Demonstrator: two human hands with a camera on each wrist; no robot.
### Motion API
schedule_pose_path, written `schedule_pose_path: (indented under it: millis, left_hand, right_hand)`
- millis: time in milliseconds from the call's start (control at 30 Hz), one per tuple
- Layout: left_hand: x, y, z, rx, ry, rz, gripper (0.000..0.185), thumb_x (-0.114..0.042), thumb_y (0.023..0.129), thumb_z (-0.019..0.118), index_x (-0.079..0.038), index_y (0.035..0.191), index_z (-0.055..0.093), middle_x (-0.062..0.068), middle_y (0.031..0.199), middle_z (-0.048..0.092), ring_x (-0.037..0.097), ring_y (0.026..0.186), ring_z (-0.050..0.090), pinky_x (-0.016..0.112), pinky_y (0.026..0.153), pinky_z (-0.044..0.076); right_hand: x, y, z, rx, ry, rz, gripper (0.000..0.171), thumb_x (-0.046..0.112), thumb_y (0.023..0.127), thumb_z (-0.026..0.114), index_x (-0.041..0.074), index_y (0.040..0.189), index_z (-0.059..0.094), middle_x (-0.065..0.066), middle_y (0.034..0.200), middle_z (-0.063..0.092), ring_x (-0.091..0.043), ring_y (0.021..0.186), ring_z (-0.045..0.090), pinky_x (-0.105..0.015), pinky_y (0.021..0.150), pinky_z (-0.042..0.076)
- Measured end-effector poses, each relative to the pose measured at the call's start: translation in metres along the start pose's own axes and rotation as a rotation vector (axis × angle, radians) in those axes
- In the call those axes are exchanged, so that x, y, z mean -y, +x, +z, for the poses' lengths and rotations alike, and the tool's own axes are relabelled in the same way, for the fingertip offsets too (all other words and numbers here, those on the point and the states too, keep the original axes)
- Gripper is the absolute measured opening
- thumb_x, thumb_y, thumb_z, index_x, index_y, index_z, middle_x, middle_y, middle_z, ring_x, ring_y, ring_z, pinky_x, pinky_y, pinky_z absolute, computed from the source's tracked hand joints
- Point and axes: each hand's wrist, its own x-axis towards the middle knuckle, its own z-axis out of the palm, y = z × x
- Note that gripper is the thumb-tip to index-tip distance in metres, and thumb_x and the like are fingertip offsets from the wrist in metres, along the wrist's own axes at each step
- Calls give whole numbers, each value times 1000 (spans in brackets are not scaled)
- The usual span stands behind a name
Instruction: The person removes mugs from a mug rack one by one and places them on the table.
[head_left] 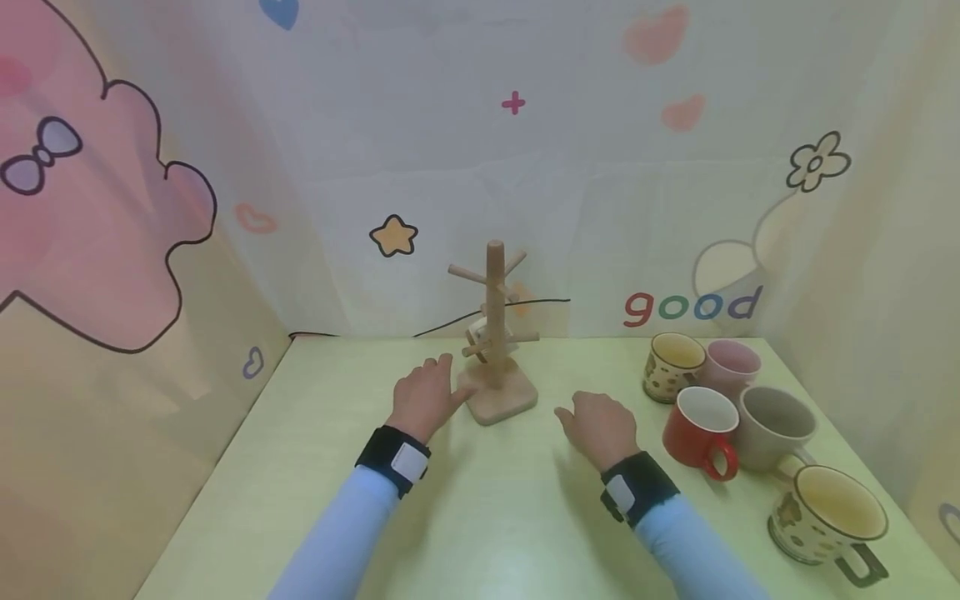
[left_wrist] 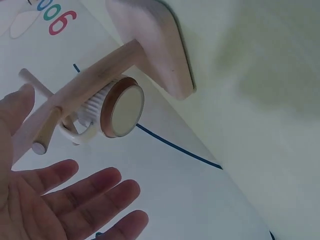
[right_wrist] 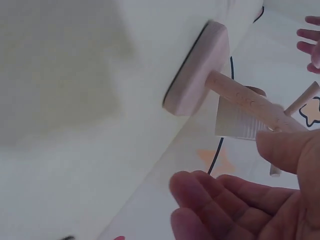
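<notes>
Table (head_left: 315, 467): pale yellow-green top, matte, set into a corner of draped cloth.
Back wall (head_left: 450, 167): whitish cloth backdrop printed with a yellow star (head_left: 393, 237), a pink plus sign (head_left: 513, 103), hearts and the word "good" (head_left: 692, 307) in coloured letters.
Left wall (head_left: 90, 250): cloth with a large pink cloud shape outlined in black and a lilac bow (head_left: 41, 154).
Right wall (head_left: 885, 250): cream cloth, flower outline (head_left: 817, 161) near the corner.
Light: soft, even, weak shadows on the tabletop.

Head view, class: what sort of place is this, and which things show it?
Probably a staged tabletop booth, not a real kitchen: cartoon-printed backdrop sheets wall in a pale green table, which holds only a wooden mug tree and a cluster of mugs.
</notes>
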Motion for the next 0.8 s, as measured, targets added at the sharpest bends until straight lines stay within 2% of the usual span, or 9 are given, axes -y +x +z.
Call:
schedule_pose_path:
  millis: [100, 200, 300, 400, 500, 633, 800]
  left_hand:
    - [-5, 9, -5, -6, -16, -6, 65, -55, 92, 63, 0, 126, 58, 17, 98, 65, 29, 72, 65, 40, 55, 54]
    - [-10, 18, -10, 16, -11, -8, 62, -54, 94, 61, 0, 123, 58, 16, 96, 65, 27, 73, 64, 40, 58, 55]
    - [-14, 25, -12, 53, -10, -20, 56, -52, 97, 58, -1, 121, 60, 14, 96, 64, 26, 74, 63, 40, 61, 56]
    - [-16, 31, -11, 76, -9, -31, 50, -49, 98, 57, -3, 117, 62, 12, 93, 63, 23, 72, 61, 37, 61, 54]
    - [-16, 35, -8, 80, -12, -33, 43, -45, 101, 55, -4, 111, 64, 9, 87, 60, 21, 66, 57, 34, 55, 49]
    - [-16, 37, -7, 65, -7, -15, 38, -39, 103, 52, -4, 100, 64, 7, 77, 55, 20, 59, 54, 32, 48, 43]
    - [-17, 37, -7, 37, 15, -1, 37, -37, 106, 47, -5, 96, 62, 7, 73, 53, 22, 58, 54, 34, 48, 45]
  right_hand:
    - [6, 15, -5, -56, 9, -40, 30, 30, 96, 64, 1, 93, 68, -10, 73, 64, -27, 64, 62, -40, 54, 51]
    - [11, 29, -9, -96, 37, -66, 33, 29, 96, 64, -1, 106, 69, -17, 90, 71, -34, 77, 69, -47, 62, 56]
    - [15, 43, -11, -111, 53, -63, 38, 30, 98, 62, -2, 117, 66, -20, 103, 71, -38, 89, 69, -50, 69, 57]
    - [20, 54, -13, -144, 37, -76, 41, 29, 98, 61, -2, 125, 62, -22, 108, 70, -39, 92, 68, -52, 72, 56]
    - [25, 61, -13, -200, 6, -132, 41, 25, 98, 61, -2, 129, 59, -22, 112, 67, -39, 87, 69, -51, 68, 57]
    - [31, 62, -11, -259, -45, -202, 37, 18, 98, 62, -3, 129, 59, -20, 119, 64, -32, 66, 66, -43, 53, 54]
    - [36, 58, -4, -270, -77, -244, 37, 14, 98, 62, -5, 129, 54, -20, 130, 58, -17, 47, 50, -31, 39, 41]
